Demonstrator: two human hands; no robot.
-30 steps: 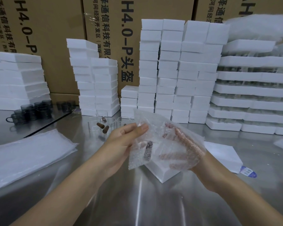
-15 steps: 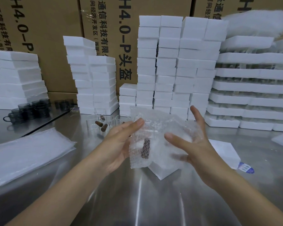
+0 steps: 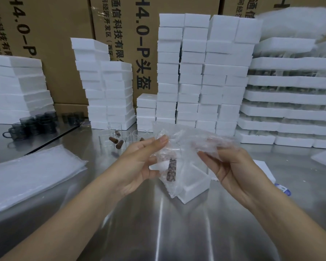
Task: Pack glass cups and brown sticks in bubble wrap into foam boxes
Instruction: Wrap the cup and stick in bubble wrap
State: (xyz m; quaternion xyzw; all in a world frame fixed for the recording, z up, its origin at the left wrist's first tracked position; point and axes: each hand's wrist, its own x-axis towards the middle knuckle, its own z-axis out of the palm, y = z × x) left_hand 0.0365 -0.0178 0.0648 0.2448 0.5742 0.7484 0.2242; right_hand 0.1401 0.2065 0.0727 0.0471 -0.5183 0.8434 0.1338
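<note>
Bubble wrap [image 3: 188, 144] around brown stick [image 3: 171, 170], pinched between left hand [image 3: 139, 162] and right hand [image 3: 231, 166]

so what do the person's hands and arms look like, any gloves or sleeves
The left hand and the right hand are bare: no gloves. The left forearm and right forearm are bare to the picture's edge, no sleeve in view. No ring, watch or bracelet shows. Visible nails are short and unpainted.

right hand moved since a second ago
Yes: right hand came from behind the bubble wrap to grip its right side, still right of the foam box.
</note>
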